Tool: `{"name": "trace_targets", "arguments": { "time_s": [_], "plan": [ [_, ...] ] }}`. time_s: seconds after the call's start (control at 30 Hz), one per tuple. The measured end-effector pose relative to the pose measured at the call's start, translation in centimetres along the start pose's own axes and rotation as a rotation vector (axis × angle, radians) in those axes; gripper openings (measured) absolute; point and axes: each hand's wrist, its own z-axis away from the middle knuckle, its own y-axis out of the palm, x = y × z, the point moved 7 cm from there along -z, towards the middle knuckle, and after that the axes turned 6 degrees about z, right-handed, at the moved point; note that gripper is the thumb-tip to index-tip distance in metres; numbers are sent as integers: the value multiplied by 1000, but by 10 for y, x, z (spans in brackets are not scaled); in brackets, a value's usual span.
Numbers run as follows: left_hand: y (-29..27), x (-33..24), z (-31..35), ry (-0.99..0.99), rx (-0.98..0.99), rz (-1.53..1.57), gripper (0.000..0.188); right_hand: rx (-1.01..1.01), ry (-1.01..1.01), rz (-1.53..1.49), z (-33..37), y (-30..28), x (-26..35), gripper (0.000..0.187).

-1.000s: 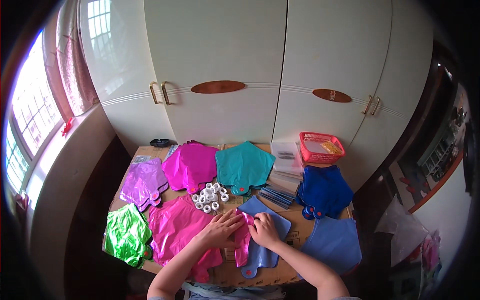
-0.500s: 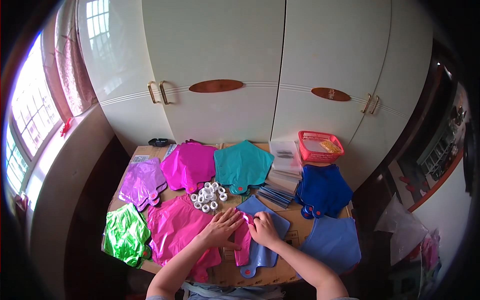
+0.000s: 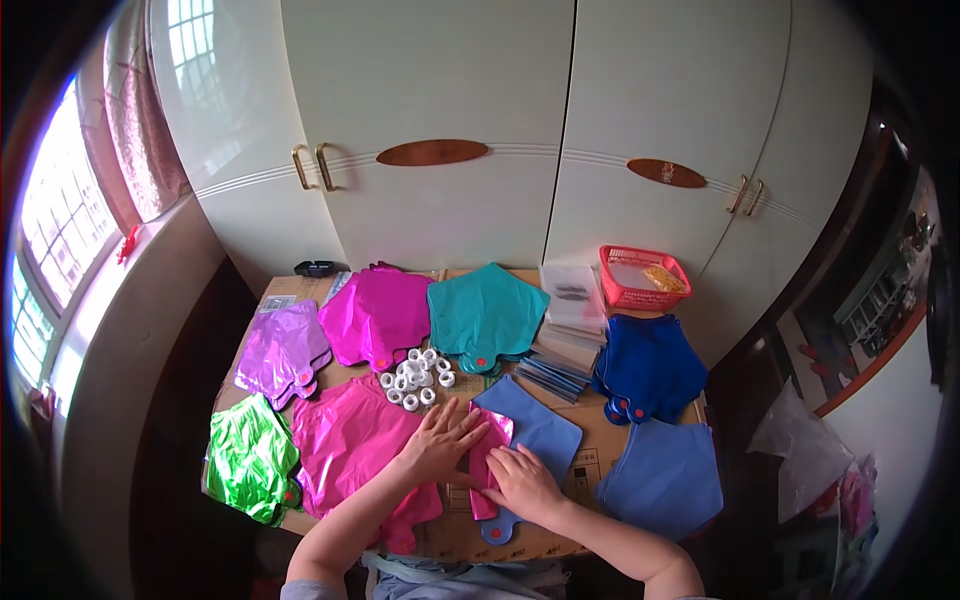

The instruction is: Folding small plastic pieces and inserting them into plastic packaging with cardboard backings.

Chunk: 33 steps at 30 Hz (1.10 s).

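Note:
A folded pink foil balloon [image 3: 491,432] lies as a narrow strip on a flat blue foil balloon [image 3: 548,432], whose red-dotted tab sticks out at the near end. My left hand [image 3: 440,450] rests on the strip's left edge, fingers apart and stretched out. On its right side my right hand [image 3: 524,484] lies flat, fingertips pressing the pink foil. Left of my hands spreads a pile of pink foil balloons [image 3: 350,440], partly under my left forearm. Beyond my left hand sits a heap of small white rings [image 3: 415,375].
Around them lie foil balloon piles in green [image 3: 250,460], lilac [image 3: 280,345], magenta [image 3: 375,315], teal [image 3: 487,315], dark blue [image 3: 652,370] and light blue [image 3: 665,480]. A red basket [image 3: 645,297] and thin flat packets [image 3: 552,375] stand at the back right, before a white cabinet [image 3: 430,220].
My right hand has gone from pinching the strip's far end to lying flat on its near part. The pink foil's far end now lies flatter. The view has tilted slightly.

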Motion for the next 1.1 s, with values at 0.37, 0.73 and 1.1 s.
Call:
{"name": "trace_targets", "arguments": {
  "time_s": [0.37, 0.73, 1.1],
  "plan": [
    [6, -1, -14, -56, 197, -132, 131, 78, -5, 28, 7, 2, 2, 70],
    [11, 10, -15, -18, 191, -86, 122, -61, -318, 53, 21, -18, 49, 21],
    [13, 16, -15, -15, 123, -80, 95, -102, -324, 11, 36, -16, 58, 28]
  ]
}}
